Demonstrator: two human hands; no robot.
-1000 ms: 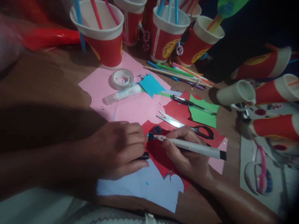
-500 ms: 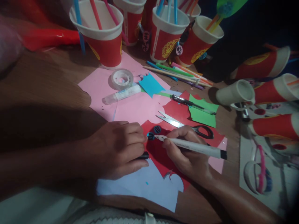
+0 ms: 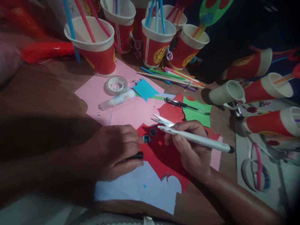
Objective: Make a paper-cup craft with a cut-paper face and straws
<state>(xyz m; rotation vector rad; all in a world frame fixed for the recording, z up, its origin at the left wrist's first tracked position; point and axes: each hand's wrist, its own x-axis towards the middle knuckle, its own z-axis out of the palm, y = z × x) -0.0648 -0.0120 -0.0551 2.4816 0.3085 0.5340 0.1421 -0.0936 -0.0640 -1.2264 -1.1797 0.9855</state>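
My left hand [image 3: 119, 153] is closed around a black marker cap [image 3: 137, 155] and rests by the left edge of the red paper [image 3: 161, 156]. My right hand [image 3: 189, 143] grips a white marker [image 3: 203, 139], its tip raised off the paper and pointing left. Two small blue discs with black lines lie on the red paper: one [image 3: 146, 139] beside my left fingertips, the other [image 3: 153, 132] just above it. Scissors [image 3: 164, 121] lie partly hidden behind my right hand. White paper [image 3: 140, 190] is below my left hand.
Red-and-white cups [image 3: 93, 47] holding straws stand along the back; others lie at the right. Pink paper [image 3: 131, 112] bears a tape roll [image 3: 116, 85] and a glue stick [image 3: 117, 100]. A black pen [image 3: 186, 106] crosses green paper [image 3: 201, 115]. Loose straws [image 3: 171, 78] lie beyond.
My right hand has lifted the marker tip away from the lower disc, up and to the right. My left hand stays at the paper's edge. The whole view has shifted slightly.
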